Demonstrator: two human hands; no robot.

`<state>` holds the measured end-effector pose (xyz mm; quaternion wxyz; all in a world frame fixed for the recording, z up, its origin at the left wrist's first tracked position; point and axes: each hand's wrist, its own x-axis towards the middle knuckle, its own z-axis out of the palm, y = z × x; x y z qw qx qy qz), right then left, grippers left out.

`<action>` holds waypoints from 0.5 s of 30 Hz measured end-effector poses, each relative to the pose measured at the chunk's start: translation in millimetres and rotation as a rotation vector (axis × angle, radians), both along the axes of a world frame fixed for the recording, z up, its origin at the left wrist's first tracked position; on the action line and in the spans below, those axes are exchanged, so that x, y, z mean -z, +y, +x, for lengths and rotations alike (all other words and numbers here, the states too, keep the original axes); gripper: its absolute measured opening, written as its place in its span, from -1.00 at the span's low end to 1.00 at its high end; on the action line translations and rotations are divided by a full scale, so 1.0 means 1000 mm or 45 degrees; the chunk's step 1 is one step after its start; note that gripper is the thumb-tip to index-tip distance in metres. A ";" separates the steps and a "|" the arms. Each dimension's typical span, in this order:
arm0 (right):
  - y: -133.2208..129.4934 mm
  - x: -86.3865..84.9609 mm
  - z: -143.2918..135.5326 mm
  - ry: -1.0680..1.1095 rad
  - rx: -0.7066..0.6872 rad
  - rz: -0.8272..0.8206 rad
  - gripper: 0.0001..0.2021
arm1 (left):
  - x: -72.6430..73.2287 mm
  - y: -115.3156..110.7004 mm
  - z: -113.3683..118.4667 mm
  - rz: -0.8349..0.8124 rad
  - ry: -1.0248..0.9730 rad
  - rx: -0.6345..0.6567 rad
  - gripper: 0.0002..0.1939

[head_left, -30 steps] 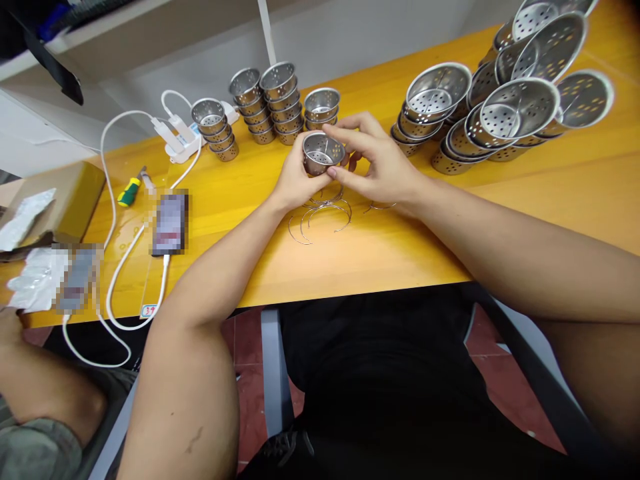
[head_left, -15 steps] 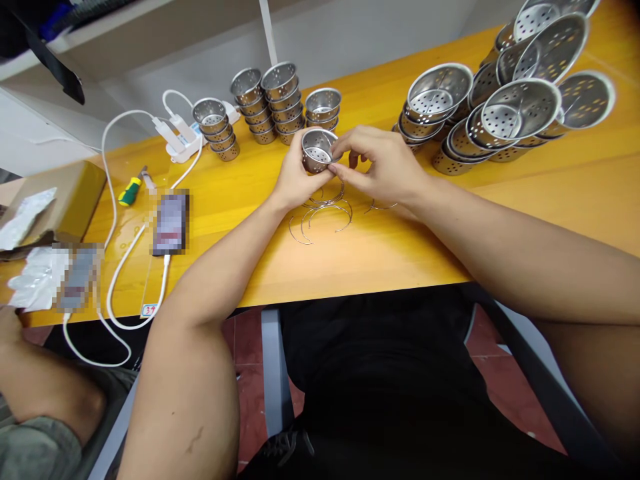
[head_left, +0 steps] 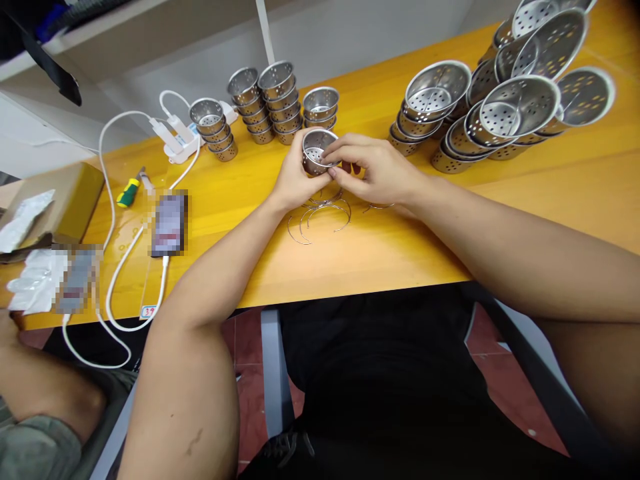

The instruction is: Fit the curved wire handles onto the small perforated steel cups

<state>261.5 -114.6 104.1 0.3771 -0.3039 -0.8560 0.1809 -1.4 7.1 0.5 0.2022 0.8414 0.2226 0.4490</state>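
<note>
My left hand (head_left: 291, 175) is wrapped round a small perforated metal cup (head_left: 314, 155), held tilted above the table with its mouth towards me. At the cup's right rim is my right hand (head_left: 376, 167), its fingertips reaching inside and the thumb pressed near the outside of the rim. Whether a thin wire is also between those fingers I cannot tell. Several curved wire pieces (head_left: 327, 217) lie on the table just below the cup, and another wire (head_left: 380, 206) shows partly under my right hand.
Stacked perforated cups (head_left: 278, 100) stand behind my hands, with larger stacks (head_left: 435, 100) to the right. At left are a power strip (head_left: 183, 143), a screwdriver (head_left: 129, 192), a phone (head_left: 169, 224) on a white cable, and a cardboard box (head_left: 75, 193). Another person's arm (head_left: 45, 380) is at lower left.
My right fingertips have moved left and further into the cup's mouth. My left hand keeps its hold on the cup.
</note>
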 end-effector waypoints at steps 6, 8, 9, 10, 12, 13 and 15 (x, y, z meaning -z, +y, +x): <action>-0.002 0.000 0.001 0.065 0.052 0.011 -0.53 | -0.012 -0.019 0.004 -0.024 0.050 -0.062 -0.01; -0.001 0.002 0.000 0.091 0.113 0.010 -0.35 | -0.020 -0.030 0.005 -0.045 0.100 -0.129 -0.03; -0.001 0.003 0.000 0.100 0.147 0.008 -0.25 | -0.024 -0.035 0.005 -0.035 0.138 -0.144 -0.03; 0.000 0.006 0.000 0.103 0.176 0.008 -0.15 | -0.027 -0.039 0.006 -0.017 0.177 -0.146 -0.03; 0.002 0.010 -0.001 0.092 0.211 0.021 -0.05 | -0.030 -0.043 0.006 0.022 0.228 -0.138 -0.01; 0.003 0.012 -0.001 0.084 0.218 0.037 -0.05 | -0.031 -0.044 0.006 0.030 0.234 -0.136 0.00; 0.006 0.013 0.000 0.059 0.228 0.078 -0.10 | -0.030 -0.045 0.007 0.019 0.224 -0.144 0.04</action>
